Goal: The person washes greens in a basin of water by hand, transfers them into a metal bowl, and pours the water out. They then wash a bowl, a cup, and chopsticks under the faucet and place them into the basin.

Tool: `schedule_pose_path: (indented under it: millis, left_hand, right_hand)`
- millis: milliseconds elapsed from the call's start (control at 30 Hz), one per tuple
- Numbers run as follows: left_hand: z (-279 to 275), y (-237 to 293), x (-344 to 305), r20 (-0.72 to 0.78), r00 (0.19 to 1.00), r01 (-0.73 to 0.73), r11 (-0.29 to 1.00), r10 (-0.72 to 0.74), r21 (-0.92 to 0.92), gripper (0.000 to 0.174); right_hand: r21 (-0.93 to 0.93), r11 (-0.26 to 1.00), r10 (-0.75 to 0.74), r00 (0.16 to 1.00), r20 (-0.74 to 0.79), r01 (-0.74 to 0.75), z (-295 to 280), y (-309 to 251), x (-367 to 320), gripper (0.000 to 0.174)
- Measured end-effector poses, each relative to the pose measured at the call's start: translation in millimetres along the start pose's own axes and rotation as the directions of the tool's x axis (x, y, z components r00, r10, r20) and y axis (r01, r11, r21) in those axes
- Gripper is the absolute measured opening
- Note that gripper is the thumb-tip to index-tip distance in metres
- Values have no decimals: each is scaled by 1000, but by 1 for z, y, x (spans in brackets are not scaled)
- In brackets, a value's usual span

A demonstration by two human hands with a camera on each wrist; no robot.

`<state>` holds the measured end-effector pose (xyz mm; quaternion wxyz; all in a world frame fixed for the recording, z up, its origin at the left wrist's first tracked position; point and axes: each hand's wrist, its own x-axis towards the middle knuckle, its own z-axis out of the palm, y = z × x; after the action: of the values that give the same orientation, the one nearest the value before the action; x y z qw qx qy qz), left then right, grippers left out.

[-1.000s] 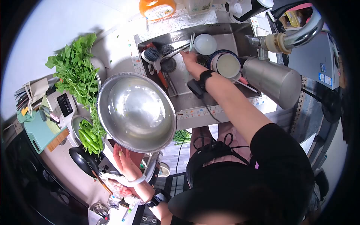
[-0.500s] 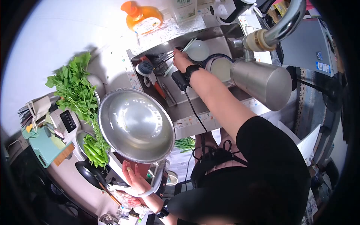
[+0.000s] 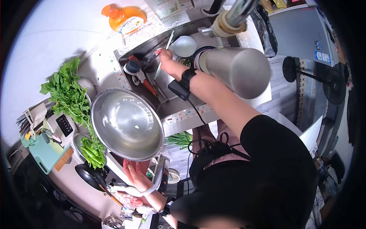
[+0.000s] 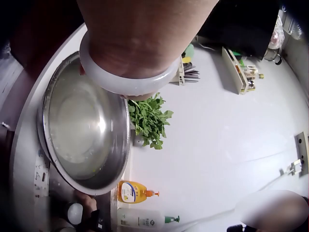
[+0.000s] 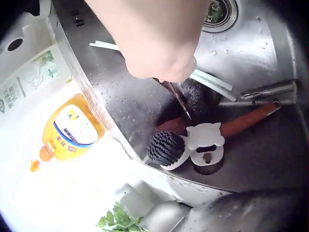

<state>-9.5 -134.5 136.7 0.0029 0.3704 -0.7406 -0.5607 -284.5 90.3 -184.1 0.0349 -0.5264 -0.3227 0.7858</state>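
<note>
Change: the right hand (image 3: 166, 57) has moved from the white bowl (image 3: 184, 45) toward the far left corner of the sink (image 3: 167, 103). It is now a fist closed round the dark chopsticks (image 5: 176, 99), whose tips angle down over the dish brush (image 5: 166, 147). Judged from this, picking the chopsticks out of the sink is under way, with the grip made but the lift not clear.

The pale green chopsticks (image 3: 169, 40) lie loose against the sink's back wall. The left hand (image 3: 135, 175) has barely shifted. It holds the steel basin (image 3: 126, 124) by its near rim with the thumb over the edge, the other fingers hidden behind the metal. The basin is tilted, off the surface at its front edge, just left of the sink.

Writing: the orange detergent bottle (image 3: 124, 17) has a white and blue label, and the carton (image 5: 36, 72) beside it has green print. The text on both is too small to read.
</note>
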Motion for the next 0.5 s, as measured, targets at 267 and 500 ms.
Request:
schedule_pose_path:
  millis: [267, 500]
  left_hand:
    - [10, -3, -19, 15, 997, -78, 997, 78, 0, 36]
    - [-8, -31, -32, -121, 993, 22, 996, -12, 83, 34]
  right_hand:
    - [-263, 954, 175, 979, 102, -143, -45, 31, 54, 21]
    - [81, 960, 280, 930, -239, -269, 11, -17, 32, 16]
